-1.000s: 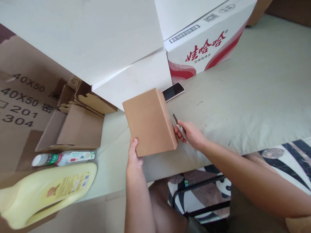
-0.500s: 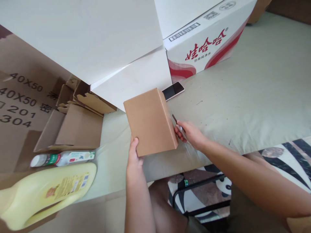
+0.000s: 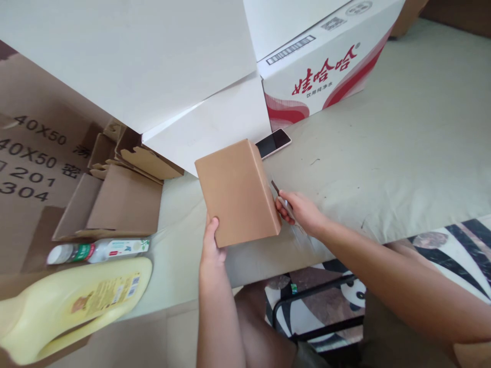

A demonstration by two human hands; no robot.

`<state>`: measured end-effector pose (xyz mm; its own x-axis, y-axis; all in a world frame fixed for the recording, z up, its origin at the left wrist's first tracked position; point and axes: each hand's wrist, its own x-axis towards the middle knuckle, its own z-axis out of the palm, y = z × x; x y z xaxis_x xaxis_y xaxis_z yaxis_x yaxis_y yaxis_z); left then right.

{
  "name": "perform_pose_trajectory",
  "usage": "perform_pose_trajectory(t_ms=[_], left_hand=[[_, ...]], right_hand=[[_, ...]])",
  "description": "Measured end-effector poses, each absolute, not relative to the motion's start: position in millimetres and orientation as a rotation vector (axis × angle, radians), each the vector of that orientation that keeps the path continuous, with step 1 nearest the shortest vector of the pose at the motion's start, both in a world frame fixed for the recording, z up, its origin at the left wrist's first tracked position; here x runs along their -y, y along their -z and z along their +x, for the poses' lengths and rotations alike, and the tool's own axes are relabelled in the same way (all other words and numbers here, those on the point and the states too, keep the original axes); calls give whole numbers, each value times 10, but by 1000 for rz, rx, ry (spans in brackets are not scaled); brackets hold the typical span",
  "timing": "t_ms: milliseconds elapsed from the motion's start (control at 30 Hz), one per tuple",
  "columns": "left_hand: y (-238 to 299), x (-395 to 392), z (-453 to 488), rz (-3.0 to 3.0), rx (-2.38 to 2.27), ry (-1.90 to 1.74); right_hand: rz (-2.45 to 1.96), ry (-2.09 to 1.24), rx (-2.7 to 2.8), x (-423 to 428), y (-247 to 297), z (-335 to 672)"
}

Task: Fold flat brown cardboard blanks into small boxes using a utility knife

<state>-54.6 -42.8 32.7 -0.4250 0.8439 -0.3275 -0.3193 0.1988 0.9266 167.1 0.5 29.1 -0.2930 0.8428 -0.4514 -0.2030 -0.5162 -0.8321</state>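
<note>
Near the middle of the view, over a pale green cloth point(image 3: 383, 138), a plain brown box point(image 3: 238, 194) sits tilted in the person's left hand point(image 3: 213, 243), the thumb on its broad face at the near left edge and the other fingers hidden; whether the box also rests on the cloth cannot be told. Just beside its right side, the right hand point(image 3: 301, 209) has its fingers curled closed around a slim tool point(image 3: 275, 188), whose dark tip points away from the person. Behind, a white carton point(image 3: 326, 82) carries red characters 娃哈哈 with a ® mark, smaller text 饮用纯净水, a barcode and a square code. Next to it stands a large white box point(image 3: 134, 51), with a phone point(image 3: 274, 143) lying near its base, screen dark. On the left, a big brown carton point(image 3: 30, 168) reads 40X50 twice, with 201 and 304 below. An open small carton point(image 3: 126, 199) is beside it; nearer lie a clear bottle point(image 3: 118, 247) banded green and red and a yellow jug point(image 3: 84, 296), their small print unreadable. Below the cloth's edge show light floor tiles point(image 3: 180, 332), a black metal frame point(image 3: 326, 291) and panda-print fabric point(image 3: 437, 271).
</note>
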Motion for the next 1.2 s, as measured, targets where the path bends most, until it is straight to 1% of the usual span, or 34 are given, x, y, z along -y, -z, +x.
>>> perform_pose_trajectory(t_ms=[267, 400, 567, 633, 733, 933, 1200], left_hand=[[-296, 443, -585, 581, -1429, -1415], [-283, 442, -597, 611, -1407, -1412], [-285, 434, -587, 632, -1380, -1419], [-283, 430, -585, 629, -1368, -1433], [-285, 421, -581, 624, -1348, -1467], [-292, 413, -586, 672, -1312, -1490], [-261, 407, -614, 620, -1312, -1579]], right_hand=[[-1278, -1866, 1026, -36, -309, 1737], [-1319, -1737, 1238, -40, -300, 1783], [-1418, -1474, 1512, -43, -265, 1816], [-1424, -1432, 1562, -42, -250, 1814], [-1402, -1472, 1580, -33, -231, 1793], [-1335, -1658, 1564, -9, -221, 1753], [-1353, -1932, 1454, -24, -387, 1790]])
